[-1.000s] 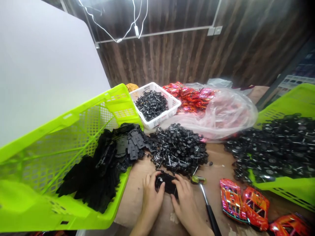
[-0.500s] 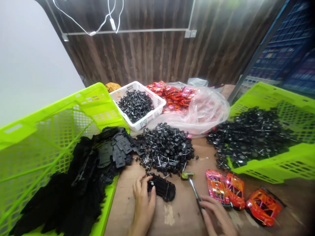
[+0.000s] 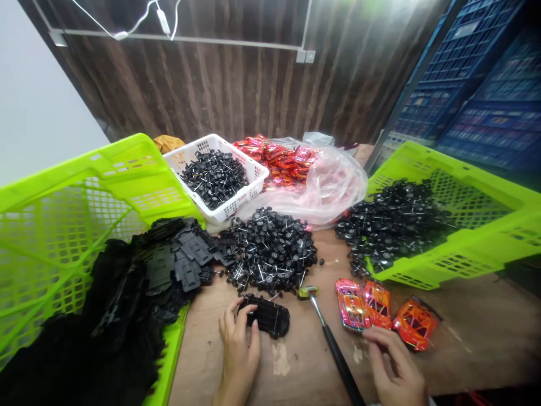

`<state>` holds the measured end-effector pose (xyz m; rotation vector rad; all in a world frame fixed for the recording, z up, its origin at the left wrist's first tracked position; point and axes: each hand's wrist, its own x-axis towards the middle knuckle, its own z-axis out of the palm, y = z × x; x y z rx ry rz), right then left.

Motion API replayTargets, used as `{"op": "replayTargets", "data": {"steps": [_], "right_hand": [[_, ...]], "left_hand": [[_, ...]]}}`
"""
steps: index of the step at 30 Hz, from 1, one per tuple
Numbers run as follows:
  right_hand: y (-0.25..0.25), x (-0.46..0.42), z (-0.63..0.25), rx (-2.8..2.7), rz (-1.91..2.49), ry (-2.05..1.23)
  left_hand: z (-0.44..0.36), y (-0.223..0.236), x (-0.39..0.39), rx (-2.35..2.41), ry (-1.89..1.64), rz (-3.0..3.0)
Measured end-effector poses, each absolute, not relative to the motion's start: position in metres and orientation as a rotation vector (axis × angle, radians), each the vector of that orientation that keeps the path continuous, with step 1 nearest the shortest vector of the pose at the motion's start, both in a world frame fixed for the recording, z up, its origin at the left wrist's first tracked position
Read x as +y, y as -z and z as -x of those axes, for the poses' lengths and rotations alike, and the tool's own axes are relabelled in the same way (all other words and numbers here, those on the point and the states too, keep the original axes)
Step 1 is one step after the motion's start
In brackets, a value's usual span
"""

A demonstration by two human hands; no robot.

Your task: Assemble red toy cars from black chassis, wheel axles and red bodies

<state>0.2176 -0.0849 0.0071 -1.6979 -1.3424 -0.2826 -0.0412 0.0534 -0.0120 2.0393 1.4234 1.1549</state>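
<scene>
My left hand [image 3: 239,344] grips the rear end of an upside-down toy car [image 3: 270,317], its black underside facing up on the table. My right hand [image 3: 393,361] is free of any tool, fingers apart, with its fingertips beside the lower edge of a shiny orange-red toy car [image 3: 350,304]. Another orange car [image 3: 377,303] touches that one, and a third car [image 3: 416,324] lies to the right. Between my hands lies a small hammer [image 3: 333,338] with a yellowish head and a black handle.
Ahead is a heap of wheel axles [image 3: 273,248]. Black chassis plates [image 3: 186,256] spill from the left green crate [image 3: 54,208]. A tipped green crate [image 3: 477,254] with more axles stands right. Behind are a white basket [image 3: 220,211] and a plastic bag [image 3: 333,189] of red car shells.
My right hand has let go of the hammer and moved right to the orange cars. The left hand keeps its hold on the black toy car. The view has shifted slightly.
</scene>
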Motion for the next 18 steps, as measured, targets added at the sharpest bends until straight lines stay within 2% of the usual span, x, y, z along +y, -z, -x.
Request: {"op": "replayTargets", "data": {"steps": [8,18], "right_hand": [[-0.024,-0.063,-0.185,-1.362,1.621,0.161],[-0.008,-0.064,-0.170,-1.549,1.472,-0.022]], "left_hand": [[0.039,0.004,0.050,1.414,-1.115,-1.988],[0.035,-0.004,0.042,1.470,-1.153,-1.896]]}}
